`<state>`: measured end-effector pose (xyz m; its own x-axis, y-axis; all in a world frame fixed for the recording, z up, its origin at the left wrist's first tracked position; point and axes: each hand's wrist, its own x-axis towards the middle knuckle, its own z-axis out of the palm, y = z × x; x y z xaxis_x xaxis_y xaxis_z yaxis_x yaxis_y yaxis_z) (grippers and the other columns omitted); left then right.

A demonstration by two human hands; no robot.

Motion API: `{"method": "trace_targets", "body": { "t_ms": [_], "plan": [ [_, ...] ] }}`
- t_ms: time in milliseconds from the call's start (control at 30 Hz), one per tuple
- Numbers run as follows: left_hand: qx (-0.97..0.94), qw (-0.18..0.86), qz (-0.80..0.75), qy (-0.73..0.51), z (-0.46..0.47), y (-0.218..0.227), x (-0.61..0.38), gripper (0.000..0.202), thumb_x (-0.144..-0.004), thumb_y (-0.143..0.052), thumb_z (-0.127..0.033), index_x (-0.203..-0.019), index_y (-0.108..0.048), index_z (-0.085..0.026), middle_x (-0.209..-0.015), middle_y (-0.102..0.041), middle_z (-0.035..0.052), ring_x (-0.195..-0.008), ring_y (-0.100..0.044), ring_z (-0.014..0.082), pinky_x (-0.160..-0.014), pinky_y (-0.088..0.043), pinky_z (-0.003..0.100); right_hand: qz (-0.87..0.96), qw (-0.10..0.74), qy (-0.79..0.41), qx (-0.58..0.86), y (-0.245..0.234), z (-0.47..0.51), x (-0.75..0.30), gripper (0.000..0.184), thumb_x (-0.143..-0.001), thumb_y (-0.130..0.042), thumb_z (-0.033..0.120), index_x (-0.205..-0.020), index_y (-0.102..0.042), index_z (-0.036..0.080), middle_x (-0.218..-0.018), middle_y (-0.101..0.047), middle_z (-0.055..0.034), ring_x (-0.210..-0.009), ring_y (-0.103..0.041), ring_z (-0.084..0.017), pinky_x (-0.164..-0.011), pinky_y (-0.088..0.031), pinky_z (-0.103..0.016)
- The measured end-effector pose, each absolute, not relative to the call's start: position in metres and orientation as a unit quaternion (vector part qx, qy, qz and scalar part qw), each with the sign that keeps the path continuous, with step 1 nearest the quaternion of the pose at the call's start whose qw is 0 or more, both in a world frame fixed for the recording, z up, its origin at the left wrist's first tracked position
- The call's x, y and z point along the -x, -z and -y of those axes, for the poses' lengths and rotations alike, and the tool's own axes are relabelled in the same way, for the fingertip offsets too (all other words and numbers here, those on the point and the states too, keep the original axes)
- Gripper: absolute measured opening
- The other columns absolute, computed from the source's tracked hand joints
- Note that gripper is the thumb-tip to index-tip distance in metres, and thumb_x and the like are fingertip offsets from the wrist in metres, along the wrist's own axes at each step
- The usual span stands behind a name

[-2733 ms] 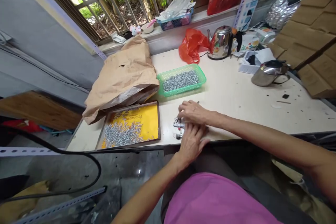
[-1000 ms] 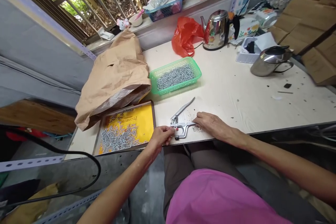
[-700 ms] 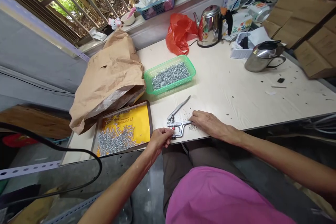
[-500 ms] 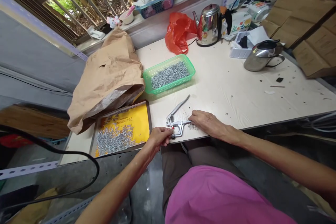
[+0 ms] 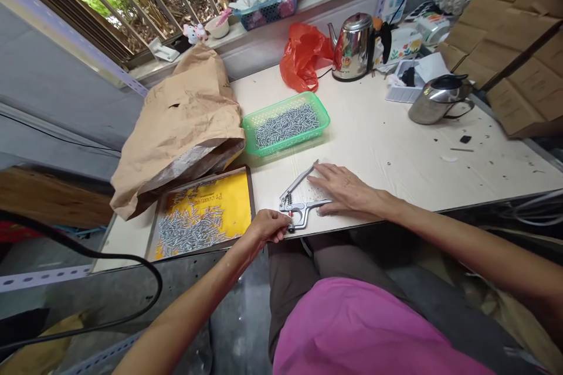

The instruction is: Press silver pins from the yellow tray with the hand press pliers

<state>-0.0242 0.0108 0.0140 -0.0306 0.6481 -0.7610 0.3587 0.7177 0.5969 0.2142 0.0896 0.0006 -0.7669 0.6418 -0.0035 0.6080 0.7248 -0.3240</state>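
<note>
A pair of grey metal snap-fastener pliers (image 5: 301, 211) lies on the table near its front edge, its handles spread apart and a spring between them. My left hand (image 5: 269, 226) is pinched closed at the jaw end; whatever sits between its fingertips is too small to make out. My right hand (image 5: 345, 187) is spread around the handles, fingers apart, with the fingertips by the upper handle's end and the thumb near the lower handle. Left of the pliers, a shallow tray (image 5: 252, 202) with a yellow lining holds many small metal pieces. Behind them, a green basket (image 5: 288, 148) holds more.
A large brown paper bag (image 5: 180, 123) stands behind the tray. Toward the back are a red plastic bag (image 5: 303, 55), a steel kettle (image 5: 353, 50) and a white box (image 5: 402, 91). A steel pot (image 5: 435, 102) and scattered scraps lie at right, near cardboard (image 5: 519, 58).
My right hand has opened from its closed pose by the lower handle and reached up toward the upper handle. My left hand stays at the jaw. The view has shifted slightly.
</note>
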Motion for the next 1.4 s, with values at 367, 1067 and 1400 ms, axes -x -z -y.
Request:
{"method": "trace_targets", "body": {
  "t_ms": [367,1067,1400],
  "plan": [
    [-0.338,0.592,-0.723,-0.117,-0.011,-0.013,0.020,0.023,-0.074,-0.067,-0.029,-0.059,-0.057,-0.014,-0.043,-0.051,-0.0052,-0.034,-0.043,0.0047,-0.038,-0.033,0.017,0.946,-0.023,-0.136,0.293,-0.004,-0.131,-0.200,0.096,-0.057,-0.076,0.064,-0.134,-0.045,0.015,-0.128,-0.050,-0.0202,-0.117,-0.045,-0.038,-0.098,-0.030,-0.059],
    [-0.835,0.121,-0.535,-0.035,-0.056,0.000,-0.020,0.044,-0.082,-0.065,-0.036,-0.119,-0.055,-0.015,-0.108,-0.058,0.0107,-0.100,-0.049,0.0268,-0.085,-0.044,0.039,0.936,-0.024,-0.131,0.326,-0.022,-0.101,-0.202,0.042,-0.080,-0.071,0.039,-0.108,-0.061,0.009,-0.108,-0.057,-0.0163,-0.101,-0.051,-0.027,-0.082,-0.043,-0.036],
    [-0.818,0.125,-0.554,-0.086,-0.059,0.004,-0.023,0.018,-0.091,-0.054,-0.031,-0.091,-0.064,-0.016,-0.089,-0.060,0.0075,-0.090,-0.051,0.0223,-0.079,-0.044,0.034,0.929,0.002,-0.141,0.341,-0.004,-0.104,-0.200,0.017,-0.093,-0.051,0.023,-0.092,-0.064,0.012,-0.093,-0.061,-0.0097,-0.089,-0.054,-0.019,-0.075,-0.038,-0.028]
  ]
}}
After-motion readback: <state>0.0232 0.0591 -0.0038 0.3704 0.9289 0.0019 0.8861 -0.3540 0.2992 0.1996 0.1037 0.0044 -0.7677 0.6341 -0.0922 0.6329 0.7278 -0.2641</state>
